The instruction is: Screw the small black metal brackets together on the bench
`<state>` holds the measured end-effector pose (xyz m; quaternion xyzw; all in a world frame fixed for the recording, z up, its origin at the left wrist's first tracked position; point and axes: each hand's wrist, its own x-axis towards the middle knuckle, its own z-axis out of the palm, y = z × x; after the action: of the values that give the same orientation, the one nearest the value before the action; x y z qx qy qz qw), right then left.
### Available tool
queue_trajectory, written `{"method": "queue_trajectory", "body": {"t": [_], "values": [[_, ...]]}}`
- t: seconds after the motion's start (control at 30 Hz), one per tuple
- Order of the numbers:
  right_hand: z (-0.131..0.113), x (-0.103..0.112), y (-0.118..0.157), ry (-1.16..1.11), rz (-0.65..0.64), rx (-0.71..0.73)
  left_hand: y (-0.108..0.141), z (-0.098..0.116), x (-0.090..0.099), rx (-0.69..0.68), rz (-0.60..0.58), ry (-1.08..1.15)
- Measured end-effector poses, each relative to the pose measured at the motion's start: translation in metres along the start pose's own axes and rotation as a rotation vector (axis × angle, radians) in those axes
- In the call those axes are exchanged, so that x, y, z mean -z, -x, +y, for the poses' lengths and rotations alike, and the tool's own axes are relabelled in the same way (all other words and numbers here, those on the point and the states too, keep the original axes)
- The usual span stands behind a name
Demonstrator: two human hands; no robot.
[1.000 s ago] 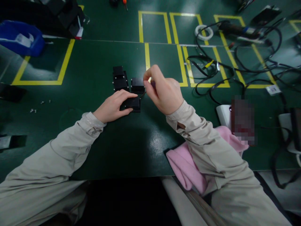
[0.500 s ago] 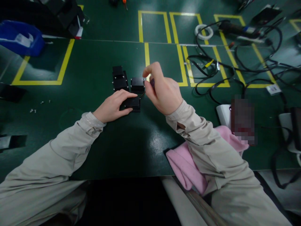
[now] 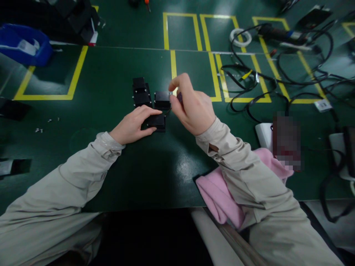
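Observation:
My left hand (image 3: 133, 125) grips a small black block (image 3: 156, 120) on the green table, thumb on its near side and fingers on its far side. In my right hand (image 3: 193, 105) is a screwdriver (image 3: 179, 97), its dark handle mostly hidden by the curled fingers. The thin shaft slants down-left to a screw (image 3: 165, 116) at the block's right side. Just beyond sits another black block (image 3: 162, 98) with bright screw heads at its sides. Left of that, further black blocks (image 3: 141, 98) stand close together, partly behind my left fingers.
Loose screws (image 3: 39, 130) lie to the left. A blue bin (image 3: 24, 46) stands at the back left. Black cables (image 3: 246, 99) and a roll of white tape (image 3: 240, 37) are at the right. Pink cloth (image 3: 219, 192) lies under my right forearm, near the table edge.
Almost nothing differs. Both hands stay in place, with the screwdriver at the same corner of the block; at most my right fingers have shifted slightly.

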<state>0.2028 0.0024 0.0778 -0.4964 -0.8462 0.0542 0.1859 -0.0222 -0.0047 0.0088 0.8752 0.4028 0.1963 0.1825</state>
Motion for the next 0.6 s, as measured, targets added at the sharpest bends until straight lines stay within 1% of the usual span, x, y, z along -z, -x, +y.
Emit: {"method": "queue_trajectory", "body": {"t": [0.13, 0.27, 0.37, 0.47, 0.6], "values": [[-0.0008, 0.0014, 0.0005, 0.030, -0.018, 0.005, -0.0001, 0.0002, -0.0002, -0.006, 0.004, 0.000], [-0.0011, -0.0007, 0.0005, 0.032, 0.005, -0.003, -0.0004, 0.0003, 0.0003, 0.004, -0.003, -0.006], [0.0002, -0.0014, 0.0010, 0.024, 0.029, 0.025, -0.0004, -0.0001, 0.0004, 0.006, -0.004, -0.008], [0.0009, -0.0002, 0.0017, 0.026, 0.018, 0.044, -0.0004, -0.0004, 0.0001, 0.002, -0.003, -0.004], [-0.0007, 0.0006, 0.0007, 0.051, -0.011, 0.001, -0.0004, -0.0001, -0.0001, 0.012, -0.008, -0.003]]}}
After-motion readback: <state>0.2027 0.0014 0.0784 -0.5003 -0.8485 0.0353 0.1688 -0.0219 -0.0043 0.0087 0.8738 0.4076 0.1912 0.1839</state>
